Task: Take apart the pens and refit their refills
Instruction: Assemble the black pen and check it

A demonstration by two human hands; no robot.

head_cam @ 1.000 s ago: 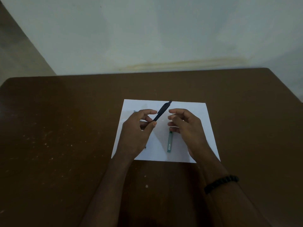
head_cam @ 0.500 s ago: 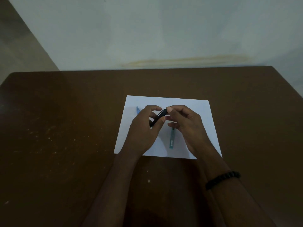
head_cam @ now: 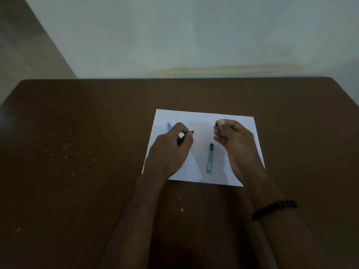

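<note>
Holding two pieces of a dark pen apart above a white sheet of paper (head_cam: 202, 117), I sit at a brown desk (head_cam: 77, 152) in dim light. My left hand (head_cam: 169, 150) has its grip pinched around the dark pen body (head_cam: 183, 137), whose pale tip pokes out toward the right past my thumb and forefinger. My right hand (head_cam: 233, 138) is curled almost into a fist, its grip pressed on a small dark piece (head_cam: 216, 124) at the fingertips; it is too small and shadowed for me to say which part of the pen it is. The two hands are well apart, with bare paper between them.

A green pen tube (head_cam: 210, 158) lies flat on the paper just left of my right wrist, pointing near to far. A blue pen (head_cam: 169, 126) peeks out on the far side of my left hand, mostly hidden. A dark beaded bracelet (head_cam: 274, 207) circles my right wrist.

What worries me from here: the small piece could slip from my fingertips, land on the dark desk and be hard to find in this light. Any loose refill or spring could slide out of the open body if I tilt it downward. My right wrist could also nudge the green tube and roll it off the paper.
</note>
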